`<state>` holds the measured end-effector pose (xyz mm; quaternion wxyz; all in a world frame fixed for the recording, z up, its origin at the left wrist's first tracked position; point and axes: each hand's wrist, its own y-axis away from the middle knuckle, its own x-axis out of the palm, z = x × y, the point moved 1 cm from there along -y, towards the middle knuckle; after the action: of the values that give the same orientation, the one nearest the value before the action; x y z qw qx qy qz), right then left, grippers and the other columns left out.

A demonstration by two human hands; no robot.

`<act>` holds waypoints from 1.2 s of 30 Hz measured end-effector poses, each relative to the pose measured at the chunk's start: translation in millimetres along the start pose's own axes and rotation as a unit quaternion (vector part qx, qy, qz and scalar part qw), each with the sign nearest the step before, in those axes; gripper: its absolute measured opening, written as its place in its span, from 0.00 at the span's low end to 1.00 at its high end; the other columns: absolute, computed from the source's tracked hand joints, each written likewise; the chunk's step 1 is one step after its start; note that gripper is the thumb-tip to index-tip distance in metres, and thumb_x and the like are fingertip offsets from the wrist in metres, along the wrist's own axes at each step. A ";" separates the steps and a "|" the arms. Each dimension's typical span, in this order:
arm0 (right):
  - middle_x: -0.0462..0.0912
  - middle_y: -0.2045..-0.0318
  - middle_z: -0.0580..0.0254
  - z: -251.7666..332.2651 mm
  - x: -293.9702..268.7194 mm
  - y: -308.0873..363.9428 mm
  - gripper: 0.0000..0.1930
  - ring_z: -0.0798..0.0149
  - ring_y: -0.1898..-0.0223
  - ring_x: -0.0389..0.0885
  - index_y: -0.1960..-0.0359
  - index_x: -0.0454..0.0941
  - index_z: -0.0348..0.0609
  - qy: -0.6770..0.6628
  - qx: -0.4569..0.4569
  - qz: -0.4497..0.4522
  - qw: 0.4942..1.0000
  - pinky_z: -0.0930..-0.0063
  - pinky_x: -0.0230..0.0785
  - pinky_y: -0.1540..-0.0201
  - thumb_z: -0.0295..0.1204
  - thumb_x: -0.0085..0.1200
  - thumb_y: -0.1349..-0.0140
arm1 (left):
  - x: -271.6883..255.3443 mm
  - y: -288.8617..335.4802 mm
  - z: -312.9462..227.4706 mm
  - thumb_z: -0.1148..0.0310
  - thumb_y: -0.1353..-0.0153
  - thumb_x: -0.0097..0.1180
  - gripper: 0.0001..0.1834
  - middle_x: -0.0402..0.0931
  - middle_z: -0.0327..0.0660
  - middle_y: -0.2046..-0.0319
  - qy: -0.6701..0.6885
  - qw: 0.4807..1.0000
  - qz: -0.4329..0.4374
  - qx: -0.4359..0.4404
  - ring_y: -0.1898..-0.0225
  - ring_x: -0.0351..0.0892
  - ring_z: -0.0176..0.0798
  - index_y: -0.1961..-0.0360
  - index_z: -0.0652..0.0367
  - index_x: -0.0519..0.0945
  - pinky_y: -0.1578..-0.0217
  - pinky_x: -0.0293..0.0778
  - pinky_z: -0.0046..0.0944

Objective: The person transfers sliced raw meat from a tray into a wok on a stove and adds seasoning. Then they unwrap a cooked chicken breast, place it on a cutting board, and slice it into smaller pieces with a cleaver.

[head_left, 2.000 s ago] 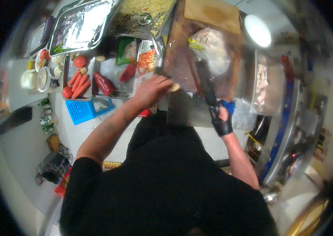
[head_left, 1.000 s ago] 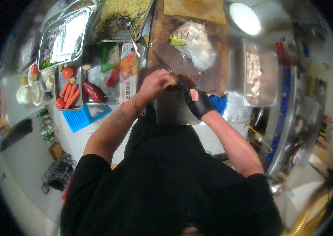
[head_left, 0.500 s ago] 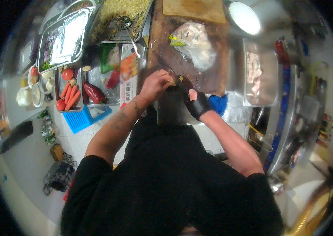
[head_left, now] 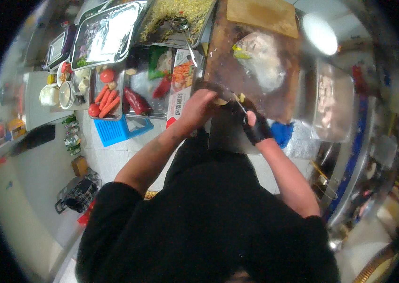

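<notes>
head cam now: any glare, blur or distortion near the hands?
Head view: strong fisheye, black vignette, edges of the wooden cutting board bowed; blown-out glare on the round white lamp and the foil-covered tray; left hand and gloved right hand slightly soft, the knife and pale food piece barely resolved.

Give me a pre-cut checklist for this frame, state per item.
1. Left hand on the yellow piece: ok.
2. Right hand gripping the knife: ok.
3. Blade clear of the left fingers: cannot tell, too small.
4. Piece resting on the board: ok, near its front edge.
5. Bagged food clear of the cut: ok, farther back.
</notes>
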<state>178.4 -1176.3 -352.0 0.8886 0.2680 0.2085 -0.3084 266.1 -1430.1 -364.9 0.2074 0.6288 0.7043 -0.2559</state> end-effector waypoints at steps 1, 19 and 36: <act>0.79 0.37 0.38 1.8 -1.2 3.9 0.24 0.38 0.36 0.77 0.31 0.72 0.40 -0.018 -0.026 -0.039 0.999 0.55 0.69 0.33 0.38 0.41 0.22 | -7.1 12.9 4.9 0.81 0.46 0.67 0.21 0.79 0.46 0.55 0.038 0.998 -0.045 -0.001 0.52 0.82 0.55 0.51 0.55 0.78 0.54 0.80 0.49; 0.77 0.72 0.65 24.0 -35.1 38.6 0.06 0.71 0.75 0.76 0.56 0.75 0.45 -0.473 0.153 0.068 0.865 0.71 0.68 0.79 0.32 0.55 0.23 | 26.5 -31.0 -35.5 0.35 0.21 0.36 0.40 0.79 0.51 0.39 0.718 0.609 0.033 -0.335 0.41 0.81 0.49 0.29 0.61 0.69 0.37 0.73 0.51; 0.77 0.76 0.62 -136.6 8.0 104.3 0.13 0.61 0.84 0.72 0.63 0.77 0.47 -0.754 0.223 -0.113 0.607 0.67 0.69 0.82 0.41 0.55 0.23 | 118.3 -60.4 -41.3 0.66 0.39 0.68 0.15 0.77 0.52 0.57 -0.087 0.993 0.031 -0.070 0.52 0.78 0.62 0.52 0.56 0.81 0.53 0.77 0.55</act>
<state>225.0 -1027.6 -425.1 0.6022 0.1049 -0.5821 -0.5361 192.9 -1316.9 -399.1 0.3190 0.6094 0.6803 -0.2531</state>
